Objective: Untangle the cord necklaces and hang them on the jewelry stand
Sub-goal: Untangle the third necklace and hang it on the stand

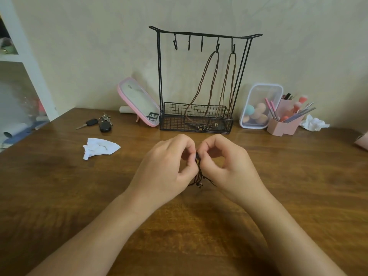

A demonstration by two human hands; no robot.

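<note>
Head view: your left hand (168,166) and right hand (227,165) meet above the table (79,196), fingertips of both pinching the dark cord (199,176) tangle; loose ends dangle below. Anchor the knot with one hand, tease a single strand out with the other, and avoid tugging it tight. Behind, the stand (159,76) carries two brown necklaces (215,52) on its right hooks; three hooks (189,44) are free.

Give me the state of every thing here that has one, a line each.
jewelry stand, upright, three hooks free
brown necklaces, hanging from two hooks
dark necklace, tangled, off the stand
left hand, pinching dark necklace
right hand, pinching dark necklace
pink mirror, propped tilted
</note>
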